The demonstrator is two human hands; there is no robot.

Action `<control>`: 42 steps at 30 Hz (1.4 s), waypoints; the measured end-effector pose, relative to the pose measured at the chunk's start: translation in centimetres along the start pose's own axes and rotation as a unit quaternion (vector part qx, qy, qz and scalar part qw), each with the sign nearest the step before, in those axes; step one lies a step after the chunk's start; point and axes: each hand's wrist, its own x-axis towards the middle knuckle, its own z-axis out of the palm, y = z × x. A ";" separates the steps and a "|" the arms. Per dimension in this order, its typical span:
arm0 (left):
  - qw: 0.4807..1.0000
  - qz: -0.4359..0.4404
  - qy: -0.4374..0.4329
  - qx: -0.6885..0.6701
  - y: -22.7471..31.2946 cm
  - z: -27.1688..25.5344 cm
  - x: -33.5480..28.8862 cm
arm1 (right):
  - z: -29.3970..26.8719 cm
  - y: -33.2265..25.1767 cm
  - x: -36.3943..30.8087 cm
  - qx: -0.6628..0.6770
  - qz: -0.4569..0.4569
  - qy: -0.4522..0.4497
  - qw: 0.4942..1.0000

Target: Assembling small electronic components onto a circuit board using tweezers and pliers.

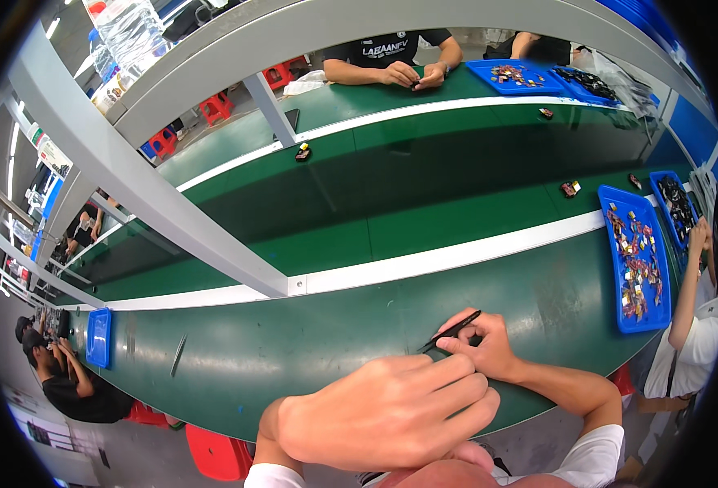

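Observation:
My right hand [489, 346] is at the green bench's near side, its thumb and fingers closed around black tweezers [459, 324]. The thin tips point down and left, near the bench surface. Much closer to the camera, my left hand [391, 411] is raised with its back showing. Its fingers are bent and pressed together, and their tips are turned out of sight, so anything in them is hidden. The left hand covers part of the near bench edge. A slim silvery tool [178, 355], perhaps also tweezers, lies left of my hands.
A blue tray [626, 321] of small wired parts stands at the right, beside another tray [660, 177] of black parts. Small parts [570, 189] sit on the green conveyor belt [424, 211]. A grey post [172, 203] rises at left. Co-workers sit around the line.

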 end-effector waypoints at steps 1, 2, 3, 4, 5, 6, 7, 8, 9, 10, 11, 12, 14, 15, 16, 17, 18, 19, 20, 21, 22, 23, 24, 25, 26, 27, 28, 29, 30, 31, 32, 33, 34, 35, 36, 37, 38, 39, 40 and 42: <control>1.000 -0.001 0.001 0.000 0.1 -0.1 0.1 | 0.0 0.0 0.0 0.002 0.000 0.001 1.000; 1.000 -0.009 0.011 -0.012 0.2 -0.3 0.3 | 0.0 0.0 0.0 0.002 0.000 -0.001 1.000; 0.999 -0.016 0.021 -0.025 0.3 -0.4 0.4 | 0.0 0.0 0.0 -0.001 0.001 -0.001 1.000; 0.999 -0.016 0.022 -0.025 0.4 -0.4 0.4 | 0.0 0.0 -0.1 -0.004 0.001 -0.001 1.000; 0.999 -0.025 0.038 -0.011 0.5 -0.4 0.4 | 0.0 -0.1 -0.1 -0.005 0.001 -0.002 1.000; 0.998 -0.033 0.054 0.004 0.6 -0.5 0.3 | 0.0 -0.3 0.0 -0.005 0.000 -0.005 1.000; 0.998 -0.034 0.055 0.005 0.7 -0.6 0.2 | 0.1 -0.4 0.1 -0.004 -0.001 -0.009 1.000; 0.997 -0.038 0.057 0.022 0.8 -0.8 0.1 | 0.3 -0.5 0.2 -0.004 -0.002 -0.012 1.000; 0.997 -0.038 0.059 0.034 0.7 -0.7 0.1 | 0.2 -0.4 0.2 -0.001 -0.007 -0.008 1.000; 0.997 -0.038 0.061 0.033 0.7 -0.8 0.0 | 0.2 -0.4 0.2 0.003 -0.012 -0.005 1.000; 0.996 -0.069 0.050 0.031 0.7 -0.9 -0.2 | 0.3 -0.6 0.2 0.001 -0.011 -0.006 1.000; 0.994 -0.099 0.038 0.028 0.6 -0.9 -0.3 | 0.2 -0.7 0.2 0.002 -0.004 -0.004 1.000; 0.993 -0.087 0.072 0.041 -0.2 -1.2 -0.6 | -0.3 -0.7 0.2 0.002 0.004 -0.003 1.000; 0.990 -0.087 0.097 0.047 -0.1 -1.6 -0.8 | -0.3 -0.7 0.1 0.002 0.013 -0.002 1.000; 0.987 -0.087 0.121 0.053 -0.1 -1.8 -0.9 | -0.3 -0.6 0.0 0.001 0.024 0.000 1.000; 0.985 -0.076 0.146 0.044 0.0 -1.5 -0.7 | -0.5 -0.4 -0.2 0.000 0.026 0.002 1.000; 0.985 -0.081 0.146 0.052 0.2 -1.2 -0.6 | -0.5 -0.4 -0.3 -0.003 0.019 0.005 1.000; 0.981 -0.015 0.187 0.053 -0.2 -0.6 -0.5 | -0.2 -0.4 -0.1 -0.007 0.012 0.005 1.000; 0.971 0.053 0.225 0.053 -0.7 0.0 -0.4 | 0.1 -0.6 0.0 -0.004 0.008 -0.003 1.000; 0.956 0.122 0.263 0.048 -1.0 0.4 -0.3 | 0.0 -0.8 0.0 -0.010 0.008 -0.003 1.000; 0.956 0.119 0.264 0.052 -0.8 0.2 -0.2 | 0.1 -1.0 0.0 -0.015 0.008 -0.002 1.000; 0.955 0.112 0.270 0.042 -0.5 -0.1 0.0 | 0.2 -0.9 0.1 -0.003 0.004 -0.006 1.000; 0.955 0.108 0.277 0.025 -0.6 -0.2 0.3 | 0.2 -0.8 0.2 -0.005 0.006 -0.005 1.000; 0.954 0.108 0.278 0.023 -0.6 0.1 0.6 | 0.1 -0.7 0.2 -0.005 0.013 -0.001 1.000; 0.950 0.096 0.296 -0.019 -0.7 0.4 0.9 | 0.1 -0.6 0.2 -0.005 0.020 0.002 1.000; 0.946 0.086 0.309 -0.055 -0.3 0.5 1.2 | -0.1 -0.8 0.1 -0.004 0.017 0.002 1.000; 0.946 0.088 0.307 -0.052 -0.2 0.4 1.3 | -0.3 -1.1 -0.1 -0.004 0.025 0.002 1.000; 0.946 0.099 0.307 -0.036 -0.1 0.1 1.3 | -0.6 -1.3 -0.3 -0.004 0.034 0.001 0.999; 0.946 0.105 0.307 -0.018 -0.1 -0.2 1.0 | -0.4 -1.3 -0.1 -0.002 0.033 -0.004 0.999; 0.946 0.102 0.307 -0.014 0.4 -0.1 1.2 | -0.2 -1.3 0.0 0.000 0.037 -0.007 0.999; 0.926 0.064 0.370 -0.034 1.4 0.1 1.8 | 0.0 -1.4 0.2 0.001 0.041 -0.010 0.999; 0.899 0.030 0.432 -0.062 1.7 0.3 2.1 | -0.1 -1.3 0.2 0.000 0.043 -0.008 0.999; 0.899 0.030 0.432 -0.063 1.5 0.3 2.1 | -0.2 -1.2 0.2 -0.003 0.041 -0.007 0.999; 0.906 0.036 0.417 -0.064 1.4 0.1 2.0 | -0.2 -1.2 0.3 -0.007 0.039 -0.006 0.999; 0.913 0.040 0.402 -0.065 1.3 -0.1 1.7 | -0.2 -1.2 0.2 -0.007 0.040 -0.006 0.999; 0.919 0.045 0.387 -0.065 1.3 -0.5 1.4 | -0.1 -1.4 0.2 -0.007 0.040 -0.005 0.999; 0.925 0.050 0.371 -0.065 1.2 -0.9 1.1 | 0.0 -1.5 0.3 -0.006 0.039 -0.005 0.999; 0.930 0.056 0.356 -0.066 1.0 -1.5 0.7 | -0.1 -1.5 0.2 -0.007 0.039 -0.005 0.999; 0.935 0.064 0.342 -0.071 0.5 -1.8 0.3 | -0.4 -1.1 0.1 -0.011 0.043 -0.001 0.999; 0.944 0.077 0.311 -0.077 -0.5 -2.6 -0.3 | -0.8 -0.7 0.1 -0.014 0.048 0.004 0.999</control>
